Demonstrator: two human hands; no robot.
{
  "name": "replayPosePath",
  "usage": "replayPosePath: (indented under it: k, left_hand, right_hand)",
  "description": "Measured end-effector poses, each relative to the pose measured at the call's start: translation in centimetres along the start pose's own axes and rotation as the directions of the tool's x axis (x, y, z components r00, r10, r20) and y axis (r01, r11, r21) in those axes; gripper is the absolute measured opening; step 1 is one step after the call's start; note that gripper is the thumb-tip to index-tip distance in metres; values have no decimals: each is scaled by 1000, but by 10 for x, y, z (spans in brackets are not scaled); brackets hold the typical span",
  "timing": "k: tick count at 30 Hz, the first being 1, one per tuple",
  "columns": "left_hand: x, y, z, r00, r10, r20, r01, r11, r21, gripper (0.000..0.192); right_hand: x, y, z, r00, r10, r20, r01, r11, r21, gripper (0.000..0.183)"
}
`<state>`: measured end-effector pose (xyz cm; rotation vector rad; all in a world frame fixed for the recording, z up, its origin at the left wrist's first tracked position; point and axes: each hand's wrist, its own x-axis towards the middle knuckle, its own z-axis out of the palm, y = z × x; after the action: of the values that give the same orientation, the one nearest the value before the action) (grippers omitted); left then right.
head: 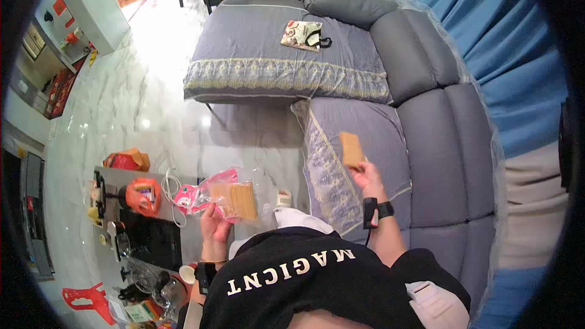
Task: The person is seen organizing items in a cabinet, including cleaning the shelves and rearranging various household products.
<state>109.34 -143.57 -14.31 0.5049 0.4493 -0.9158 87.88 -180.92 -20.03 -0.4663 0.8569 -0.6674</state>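
Note:
My left hand (216,227) grips the edge of a clear and pink plastic bag (196,198), beside the low table. Flat tan sheets or strips (243,201) lie in a stack at the bag, partly under its clear film; what they are made of I cannot tell. My right hand (367,177) is raised over the sofa seat, pinching one end of a flat tan piece (351,150) that looks like those by the bag. The two hands are well apart. Each wrist wears a black strapped device.
A low table (194,233) at the left bears an orange bag (144,196), a white cable (170,187) and glass vessels (141,276). The grey sofa (438,155) curves along the right, with a printed tote bag (301,35) on its far part. A red plastic stool (87,299) stands at lower left.

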Motion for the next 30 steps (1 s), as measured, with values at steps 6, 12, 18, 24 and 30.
replayPosePath:
  k: [6,12,18,24,30]
  left_hand:
    - [74,9,81,997,3,-74,-14,988,-156,40]
    - [152,25,117,997,19,-76,-18,1000,17,40]
    - [267,66,131,997,-61,49,66,992,-104,39]
    - [372,114,179,970,-119,214,131,990,-45,41]
    - [425,159,233,954,-112,277,113,994,12,38]
  right_hand:
    - [84,-67,87,993,-116,35,117,992,-55,33]
    - [173,-76,117,999,1,42,3,996,-87,34]
    - [252,-85,176,991,-63,120,68,997,-35,38]
    - [337,-102,244,984,32,177,12,970,-241,41]
    - [445,-99,300,957,174,234,-79,927,-365,44]
